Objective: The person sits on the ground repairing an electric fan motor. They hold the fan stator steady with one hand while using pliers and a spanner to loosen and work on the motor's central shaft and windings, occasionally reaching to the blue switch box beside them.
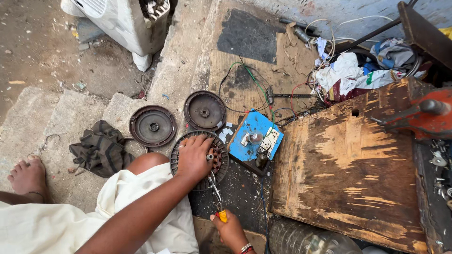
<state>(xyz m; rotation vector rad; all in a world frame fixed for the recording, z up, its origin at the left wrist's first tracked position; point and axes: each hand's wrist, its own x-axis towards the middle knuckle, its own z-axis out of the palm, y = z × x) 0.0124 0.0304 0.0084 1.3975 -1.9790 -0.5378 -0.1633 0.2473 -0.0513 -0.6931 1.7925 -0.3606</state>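
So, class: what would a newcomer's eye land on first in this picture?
Probably the left hand pressed on a round motor core at centre, while the right hand below works it with a yellow-handled tool. Beside it lies a bright blue switchboard, with two dark round covers on the stone above-left.

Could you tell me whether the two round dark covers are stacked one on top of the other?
No: the two round covers lie side by side on the stone, just beyond the left hand resting on the motor core.
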